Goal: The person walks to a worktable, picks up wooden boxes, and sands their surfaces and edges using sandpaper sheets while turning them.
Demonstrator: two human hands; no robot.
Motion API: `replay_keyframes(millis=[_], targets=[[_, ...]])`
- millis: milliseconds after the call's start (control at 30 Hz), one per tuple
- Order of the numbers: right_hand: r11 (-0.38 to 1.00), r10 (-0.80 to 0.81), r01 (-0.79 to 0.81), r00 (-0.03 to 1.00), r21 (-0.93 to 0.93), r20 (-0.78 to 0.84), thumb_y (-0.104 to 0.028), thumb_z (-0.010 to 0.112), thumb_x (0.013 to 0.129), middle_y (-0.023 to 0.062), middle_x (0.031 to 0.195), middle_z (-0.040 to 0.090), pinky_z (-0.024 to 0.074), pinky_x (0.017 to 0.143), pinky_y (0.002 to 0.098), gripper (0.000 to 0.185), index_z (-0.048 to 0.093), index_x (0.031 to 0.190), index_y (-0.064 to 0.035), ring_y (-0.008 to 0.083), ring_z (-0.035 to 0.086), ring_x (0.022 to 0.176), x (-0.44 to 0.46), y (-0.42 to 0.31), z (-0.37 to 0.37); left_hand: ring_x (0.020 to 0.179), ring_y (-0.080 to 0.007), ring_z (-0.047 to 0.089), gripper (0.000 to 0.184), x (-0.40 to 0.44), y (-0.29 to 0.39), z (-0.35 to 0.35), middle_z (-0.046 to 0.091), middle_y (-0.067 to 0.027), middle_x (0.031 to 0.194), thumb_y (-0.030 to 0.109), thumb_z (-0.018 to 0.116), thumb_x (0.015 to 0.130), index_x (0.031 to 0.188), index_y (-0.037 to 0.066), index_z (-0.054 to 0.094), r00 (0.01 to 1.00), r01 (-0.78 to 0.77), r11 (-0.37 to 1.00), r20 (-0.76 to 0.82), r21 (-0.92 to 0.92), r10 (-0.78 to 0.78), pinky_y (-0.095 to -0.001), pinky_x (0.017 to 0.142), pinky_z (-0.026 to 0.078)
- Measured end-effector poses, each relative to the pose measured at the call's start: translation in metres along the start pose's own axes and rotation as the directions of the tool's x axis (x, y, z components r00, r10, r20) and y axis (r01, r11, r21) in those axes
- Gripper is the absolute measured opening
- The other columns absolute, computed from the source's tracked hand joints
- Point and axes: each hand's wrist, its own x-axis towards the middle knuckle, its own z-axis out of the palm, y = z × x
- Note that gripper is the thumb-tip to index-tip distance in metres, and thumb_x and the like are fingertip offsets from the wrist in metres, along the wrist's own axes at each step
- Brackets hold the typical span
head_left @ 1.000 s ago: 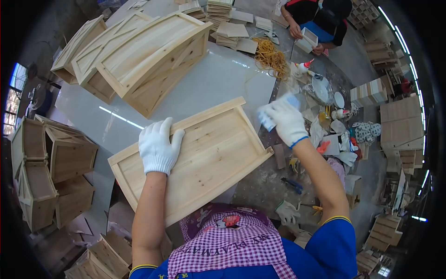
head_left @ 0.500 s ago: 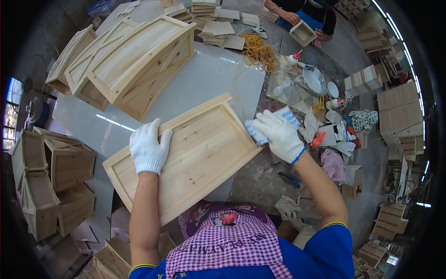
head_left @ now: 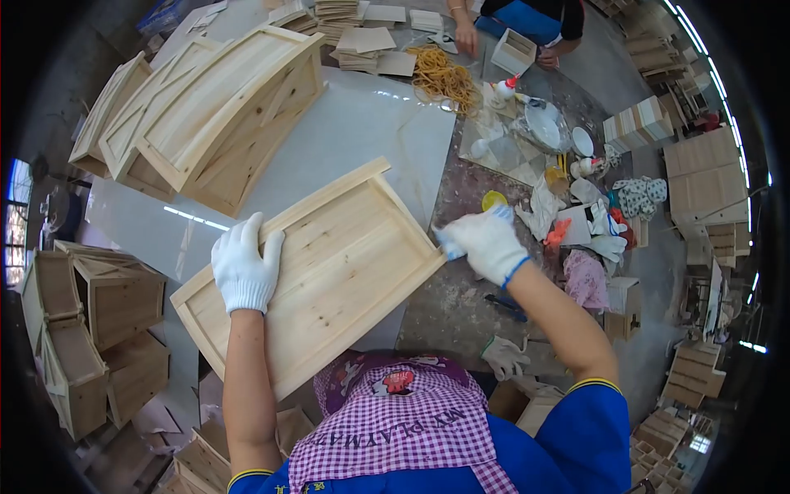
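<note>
Your tabletop (head_left: pixel 370 140) fills the middle of the frame, glossy and pale at left, darker at right; everything on it sits further left in the view than a second ago. Three wooden crates (head_left: pixel 239 107) sit side by side at upper left, and four wooden boxes (head_left: pixel 123 305) are grouped at the left edge.

One framed wooden piece (head_left: pixel 346 263) lies at the centre of the frame, slanting up to the right, its place among its neighbours much as before. Both your hands wear white gloves. Your left hand (head_left: pixel 247 265) rests on the piece's upper left edge as it did earlier, its grip spread, fingers straight and thumb out. Your right hand (head_left: pixel 490 247), a second ago held clear of the right end, is now at the lower right corner, its grip closed.

One yellow cord tangle (head_left: pixel 444 78) lies at upper centre. Right of it is one small box (head_left: pixel 513 51); half a second ago a co-worker's two hands held it, and now one hand (head_left: pixel 466 39) is apart from it. One red-tipped bottle (head_left: pixel 504 87) stands below the box. Your right grip is clamped on one blue-and-white pad (head_left: pixel 450 244), mostly hidden; you cannot tell whether it touches the corner.
</note>
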Motion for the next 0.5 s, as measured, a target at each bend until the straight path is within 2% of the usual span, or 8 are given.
replay_keyframes(millis=[67,167,200,267,300,333,400,500], targets=[[0.994,0.099,-0.092,0.989,-0.065,0.112,-0.007,0.062,0.087,0.0186,0.12,0.073,0.0566,0.093,0.0434,0.034,0.068,0.12,-0.0072,0.0361,0.07,0.112,-0.003,0.008,0.009,0.112,-0.0317,0.066,0.04,-0.005,-0.003,0.001,0.074,-0.0113,0.116,0.039,0.072,0.094,0.121,0.008,0.072,1.0,-0.02,1.0,-0.013,0.006,0.02,-0.0451,0.104,0.046],[0.98,0.17,-0.06,0.757,0.191,-0.63,-0.008,0.061,0.088,0.0225,0.129,0.07,0.0546,0.1,0.0455,0.044,0.066,0.131,-0.0062,0.0387,0.068,0.118,-0.03,0.007,0.032,0.112,-0.0315,0.066,0.041,-0.007,-0.005,0.007,0.074,-0.0111,0.116,0.038,0.072,0.094,0.121,0.008,0.072,0.999,-0.021,1.0,-0.03,0.013,0.022,-0.0451,0.104,0.046],[0.978,0.177,-0.065,0.763,0.199,-0.621,-0.008,0.061,0.088,0.0225,0.129,0.07,0.0546,0.1,0.0455,0.044,0.066,0.131,-0.0062,0.0387,0.068,0.118,-0.039,-0.015,0.049,0.112,-0.0317,0.066,0.04,-0.008,-0.004,0.004,0.074,-0.0113,0.116,0.038,0.072,0.094,0.121,0.008,0.072,1.0,-0.01,1.0,-0.008,0.013,0.01,-0.0452,0.104,0.046],[0.62,0.35,0.33,0.695,0.712,-0.628,-0.007,0.06,0.089,0.0234,0.133,0.069,0.0519,0.105,0.0482,0.051,0.063,0.14,-0.006,0.0397,0.066,0.121,-0.034,-0.055,0.077,0.112,-0.0321,0.066,0.04,0.0,0.0,0.002,0.074,-0.0117,0.116,0.038,0.072,0.094,0.121,0.008,0.072,1.0,0.003,1.0,0.004,0.014,-0.003,-0.0453,0.104,0.046],[0.614,0.358,0.331,0.692,0.717,-0.627,-0.007,0.06,0.089,0.0234,0.133,0.069,0.0519,0.105,0.0482,0.051,0.063,0.14,-0.006,0.0397,0.066,0.121,-0.031,-0.05,0.086,0.112,-0.0321,0.066,0.04,0.001,0.0,0.002,0.074,-0.0117,0.116,0.038,0.072,0.094,0.121,0.008,0.072,1.0,-0.005,1.0,0.007,0.02,0.005,-0.0453,0.104,0.046],[0.804,0.309,0.16,0.71,0.572,-0.633,-0.007,0.059,0.09,0.0225,0.134,0.068,0.0512,0.106,0.0486,0.05,0.063,0.14,-0.0056,0.0391,0.066,0.122,-0.03,-0.039,0.096,0.112,-0.0325,0.066,0.04,0.0,0.0,0.003,0.074,-0.0122,0.116,0.038,0.072,0.094,0.121,0.008,0.072,1.0,-0.013,1.0,0.008,0.016,0.013,-0.0454,0.104,0.046],[0.978,0.21,-0.171,0.766,0.123,-0.607,-0.007,0.058,0.093,0.0207,0.136,0.068,0.05,0.108,0.0495,0.048,0.063,0.141,-0.0049,0.038,0.065,0.124,-0.031,-0.011,0.113,0.112,-0.0335,0.066,0.04,-0.001,-0.002,0.003,0.073,-0.013,0.116,0.038,0.073,0.094,0.122,0.008,0.072,1.0,-0.02,1.0,-0.006,0.006,0.02,-0.0456,0.104,0.046],[0.926,0.372,-0.338,0.75,0.166,-0.547,-0.01,0.058,0.098,0.0176,0.134,0.069,0.0508,0.107,0.0465,0.041,0.064,0.139,-0.0069,0.0359,0.066,0.121,-0.049,0.026,0.111,0.111,-0.0346,0.066,0.041,0.008,-0.005,0.007,0.073,-0.0141,0.116,0.037,0.073,0.094,0.123,0.008,0.072,0.999,-0.041,0.999,-0.034,0.018,0.042,-0.0458,0.104,0.046]])
